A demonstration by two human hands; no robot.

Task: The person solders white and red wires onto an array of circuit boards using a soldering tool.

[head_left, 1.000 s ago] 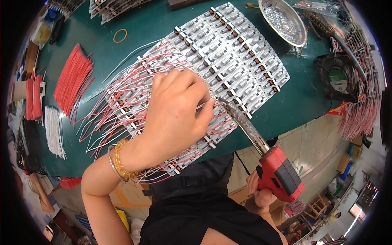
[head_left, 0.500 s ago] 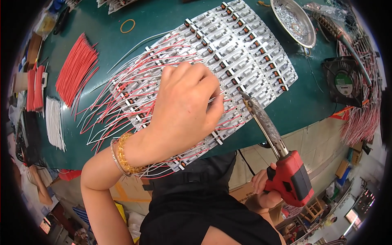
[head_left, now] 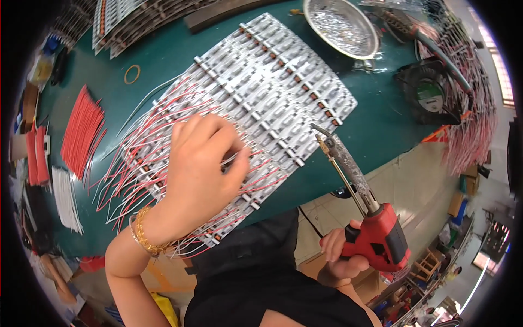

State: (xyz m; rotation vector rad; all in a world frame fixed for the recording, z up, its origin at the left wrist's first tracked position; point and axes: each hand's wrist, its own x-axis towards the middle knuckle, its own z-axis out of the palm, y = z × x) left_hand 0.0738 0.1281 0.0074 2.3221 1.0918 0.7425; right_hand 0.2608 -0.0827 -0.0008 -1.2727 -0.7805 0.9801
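My right hand (head_left: 343, 255) grips the red and black handle of a soldering gun (head_left: 384, 240). Its long tip with a thin feed tube points up and left, over the table by the right edge of a panel of circuit boards (head_left: 267, 103). Red and white wires (head_left: 147, 147) fan out from the panel's left half. Above those wires is my left hand (head_left: 204, 155), back upward, fingers curled and thumb drawn near the index finger. Whatever lies between those fingertips is hidden or too small to name.
Left on the green table (head_left: 180, 49) lie bundles of red wires (head_left: 83, 133) and white wires (head_left: 66, 199), plus a rubber band (head_left: 132, 74). At the back are stacked panels (head_left: 131, 24) and a metal dish (head_left: 340, 30) of silvery bits. A black fan (head_left: 427, 92) stands right.
The whole view has turned and shifted, so the table things sit elsewhere in it. The soldering tip has moved from over the boards to the panel's right edge. My left hand has moved left.
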